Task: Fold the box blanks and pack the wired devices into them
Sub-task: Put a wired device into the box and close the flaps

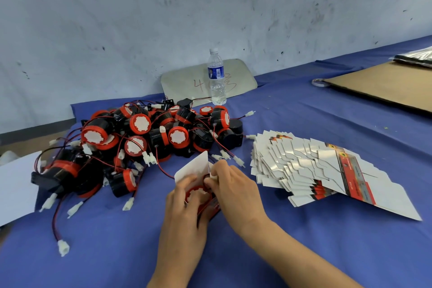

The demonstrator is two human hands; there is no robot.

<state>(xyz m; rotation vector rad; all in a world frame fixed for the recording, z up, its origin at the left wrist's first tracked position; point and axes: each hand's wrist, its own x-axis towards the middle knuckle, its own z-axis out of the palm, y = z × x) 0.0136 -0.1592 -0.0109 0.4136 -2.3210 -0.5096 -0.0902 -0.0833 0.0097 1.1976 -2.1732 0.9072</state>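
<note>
Left hand (184,196) grips a folded box (198,168) holding a red-faced device (197,194). Right hand (233,184) pinches its white wire connector (214,175) at the box mouth. Device pile (140,138) lies behind-left; fanned box blanks (315,166) lie right, on blue cloth (117,252).

My worktop (304,124) wears a blue cloth. On it to my left lies a heap of black-and-red wired devices (145,138), their white plugs spilling toward me. To my right, a fanned stack of flat box blanks (311,166). At the far edge stands a water bottle (217,77) before a grey board (240,77); a brown cardboard sheet (385,86) lies far right, white paper (16,184) far left
</note>
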